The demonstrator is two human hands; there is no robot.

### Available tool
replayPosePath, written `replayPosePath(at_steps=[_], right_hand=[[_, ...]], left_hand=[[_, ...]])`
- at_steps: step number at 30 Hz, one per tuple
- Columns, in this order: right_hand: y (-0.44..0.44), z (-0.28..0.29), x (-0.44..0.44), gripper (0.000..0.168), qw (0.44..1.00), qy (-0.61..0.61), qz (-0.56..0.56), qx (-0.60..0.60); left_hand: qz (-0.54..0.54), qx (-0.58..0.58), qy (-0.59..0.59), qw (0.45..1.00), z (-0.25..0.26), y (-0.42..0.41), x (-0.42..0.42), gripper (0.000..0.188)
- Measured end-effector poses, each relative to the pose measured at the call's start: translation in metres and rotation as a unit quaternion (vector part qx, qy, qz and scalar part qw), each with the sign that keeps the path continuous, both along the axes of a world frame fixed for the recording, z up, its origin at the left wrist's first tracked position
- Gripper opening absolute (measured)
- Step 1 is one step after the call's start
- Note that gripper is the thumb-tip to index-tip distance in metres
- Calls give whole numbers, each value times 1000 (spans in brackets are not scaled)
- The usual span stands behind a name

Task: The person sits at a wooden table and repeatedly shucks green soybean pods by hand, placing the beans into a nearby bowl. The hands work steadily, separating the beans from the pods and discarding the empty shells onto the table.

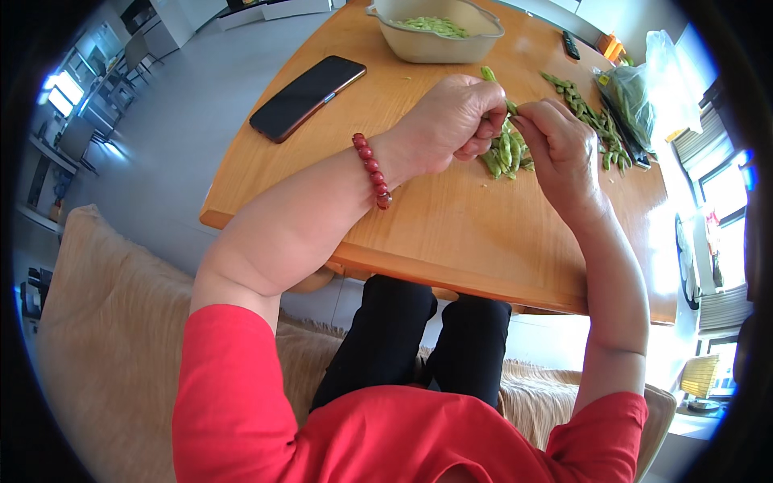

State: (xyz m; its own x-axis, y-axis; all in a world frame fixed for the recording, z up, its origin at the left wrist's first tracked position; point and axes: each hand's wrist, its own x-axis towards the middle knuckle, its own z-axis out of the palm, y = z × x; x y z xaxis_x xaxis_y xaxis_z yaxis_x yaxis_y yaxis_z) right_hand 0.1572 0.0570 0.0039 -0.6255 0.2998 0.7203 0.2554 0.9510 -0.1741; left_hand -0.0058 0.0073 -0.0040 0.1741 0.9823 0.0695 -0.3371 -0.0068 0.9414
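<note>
Above the wooden table [477,217], my left hand [456,118] is closed around a green bean pod [488,73] whose end pokes out over the fist. My right hand [561,139] pinches the pod's other end between thumb and forefinger, close beside the left fist. Beneath and between the hands lies a small pile of green pods [509,154], partly hidden by them. More pods, darker green, form a long heap [589,115] to the right. At the table's far side stands a beige plastic basin [438,48] holding shelled or trimmed greens [436,26].
A smartphone [308,98] lies left of my left arm. Along the right side are a clear plastic bag [631,96] with green contents and a black remote control [570,45]. A cloth-covered seat [115,314] is at the left, and the table's front edge [447,276] crosses above my knees.
</note>
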Motion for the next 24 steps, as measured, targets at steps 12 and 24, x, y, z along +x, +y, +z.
replayPosePath(at_steps=[12,24], right_hand=[[-6,-5,-4,13,947,48,35,-316],[-3,6,0,20,649,145,205,-718]], left_hand=[[47,45,-31,997,-3,0,2,21],[-13,50,-66,997,-5,0,2,24]])
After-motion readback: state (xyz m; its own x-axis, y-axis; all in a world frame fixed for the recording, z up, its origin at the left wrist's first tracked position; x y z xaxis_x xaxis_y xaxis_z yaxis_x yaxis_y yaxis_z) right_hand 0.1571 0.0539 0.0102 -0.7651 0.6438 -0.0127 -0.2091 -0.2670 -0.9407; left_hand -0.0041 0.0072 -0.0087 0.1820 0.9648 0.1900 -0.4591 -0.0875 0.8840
